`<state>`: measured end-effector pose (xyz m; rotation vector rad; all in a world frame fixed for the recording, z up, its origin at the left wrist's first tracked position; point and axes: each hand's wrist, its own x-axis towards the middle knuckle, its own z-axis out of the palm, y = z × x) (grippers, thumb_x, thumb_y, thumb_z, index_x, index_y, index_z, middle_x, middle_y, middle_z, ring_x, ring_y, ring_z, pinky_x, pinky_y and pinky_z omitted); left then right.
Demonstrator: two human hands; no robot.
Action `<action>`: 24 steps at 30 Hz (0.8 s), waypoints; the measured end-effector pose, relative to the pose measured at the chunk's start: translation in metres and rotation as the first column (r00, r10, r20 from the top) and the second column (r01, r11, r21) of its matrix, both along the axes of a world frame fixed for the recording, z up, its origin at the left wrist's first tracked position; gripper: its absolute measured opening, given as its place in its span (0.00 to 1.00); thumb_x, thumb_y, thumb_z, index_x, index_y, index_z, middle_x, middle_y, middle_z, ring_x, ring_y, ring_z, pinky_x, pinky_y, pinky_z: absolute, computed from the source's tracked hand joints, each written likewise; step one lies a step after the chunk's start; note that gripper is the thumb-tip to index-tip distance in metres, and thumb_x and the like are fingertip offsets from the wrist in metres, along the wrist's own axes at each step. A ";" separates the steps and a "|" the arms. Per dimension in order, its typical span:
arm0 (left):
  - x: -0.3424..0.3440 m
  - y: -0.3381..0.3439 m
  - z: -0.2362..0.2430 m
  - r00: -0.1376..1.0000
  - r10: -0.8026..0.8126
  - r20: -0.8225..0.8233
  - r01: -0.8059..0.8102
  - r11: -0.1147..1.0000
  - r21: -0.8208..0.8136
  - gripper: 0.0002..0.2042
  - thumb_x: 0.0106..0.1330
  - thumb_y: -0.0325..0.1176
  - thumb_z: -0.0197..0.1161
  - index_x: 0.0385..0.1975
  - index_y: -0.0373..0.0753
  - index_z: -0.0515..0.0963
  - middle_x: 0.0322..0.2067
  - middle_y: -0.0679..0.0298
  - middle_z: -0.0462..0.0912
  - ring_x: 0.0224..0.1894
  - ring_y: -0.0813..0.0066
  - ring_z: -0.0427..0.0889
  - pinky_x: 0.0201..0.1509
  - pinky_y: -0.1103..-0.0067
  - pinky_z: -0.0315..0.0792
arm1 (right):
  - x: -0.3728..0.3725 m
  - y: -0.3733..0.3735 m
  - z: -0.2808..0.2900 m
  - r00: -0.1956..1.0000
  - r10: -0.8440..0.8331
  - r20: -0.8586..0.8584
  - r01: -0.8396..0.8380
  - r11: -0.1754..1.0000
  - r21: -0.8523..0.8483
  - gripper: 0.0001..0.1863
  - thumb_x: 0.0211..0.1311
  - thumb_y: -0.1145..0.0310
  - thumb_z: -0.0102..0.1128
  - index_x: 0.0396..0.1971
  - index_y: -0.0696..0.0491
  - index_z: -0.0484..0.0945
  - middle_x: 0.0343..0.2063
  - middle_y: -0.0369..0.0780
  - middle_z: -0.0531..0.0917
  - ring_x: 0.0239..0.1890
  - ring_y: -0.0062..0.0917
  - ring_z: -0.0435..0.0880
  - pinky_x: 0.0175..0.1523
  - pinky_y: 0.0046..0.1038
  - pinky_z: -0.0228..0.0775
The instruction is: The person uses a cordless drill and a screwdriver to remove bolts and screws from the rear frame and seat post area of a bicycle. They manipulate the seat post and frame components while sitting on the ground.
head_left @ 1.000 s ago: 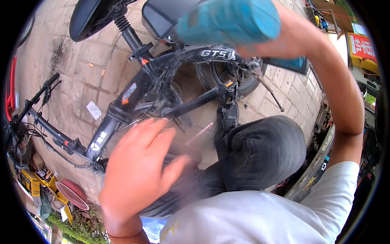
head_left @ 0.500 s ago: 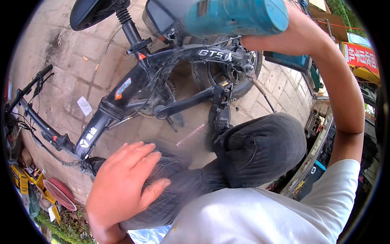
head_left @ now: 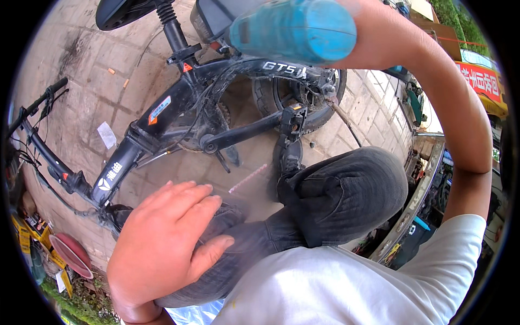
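We've got the teal power tool [head_left: 292,30], prob. a cordless drill/driver, at the top of our view, in front of the rear part of the black bike [head_left: 176,95]; it's a bit blurred, w/ its front end unclear, so we can't tell if it's touching anything. We judge it fairly heavy for one hand, w/ a stiff, hard shell that's tough rather than fragile, prob. smooth & a bit slippery on the rounded body, so best held by the handle, close under the body. Our R hand [head_left: 365,43] has its grip closed round what we take for that handle; most fingers are hidden, so exact finger placement we can't tell. R arm is raised, elbow bent well out to the side, forearm curving up & inward to the tool. Our L hand [head_left: 165,238] is palm down, fingers slightly bent & close together, thumb apart; its grip looks loose w/ nothing visible in it, tho the palm's hidden. It's over the dark trousers [head_left: 352,200] on our L leg; contact there we can't confirm. Bike's on the paved ground [head_left: 81,127], just beyond our legs.
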<state>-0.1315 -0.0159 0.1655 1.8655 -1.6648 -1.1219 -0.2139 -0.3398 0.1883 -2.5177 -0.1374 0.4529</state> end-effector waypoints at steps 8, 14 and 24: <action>-0.002 0.002 0.006 1.000 -0.016 -0.016 0.016 1.000 -0.009 0.25 0.56 0.45 0.72 0.49 0.33 0.81 0.52 0.51 0.83 0.55 0.48 0.81 0.64 0.58 0.72 | 0.015 -0.012 0.014 0.903 -0.318 -0.289 0.346 0.937 0.048 0.21 0.50 0.72 0.65 0.46 0.59 0.81 0.36 0.42 0.85 0.39 0.27 0.81 0.45 0.32 0.75; -0.001 0.001 0.004 0.999 -0.036 -0.005 0.036 0.999 -0.001 0.26 0.56 0.46 0.72 0.49 0.33 0.81 0.52 0.51 0.83 0.55 0.48 0.81 0.64 0.58 0.72 | -0.003 -0.024 -0.012 1.000 -0.008 0.014 0.006 0.996 0.092 0.28 0.52 0.69 0.66 0.57 0.57 0.77 0.48 0.46 0.83 0.51 0.35 0.81 0.58 0.34 0.73; 0.001 0.013 0.002 1.000 -0.015 -0.003 0.015 1.000 0.007 0.25 0.57 0.45 0.72 0.48 0.32 0.81 0.52 0.50 0.83 0.55 0.47 0.80 0.64 0.58 0.72 | 0.012 -0.004 -0.005 0.963 -0.167 -0.212 0.209 0.959 0.192 0.25 0.53 0.72 0.65 0.54 0.58 0.77 0.43 0.43 0.84 0.44 0.29 0.80 0.51 0.31 0.75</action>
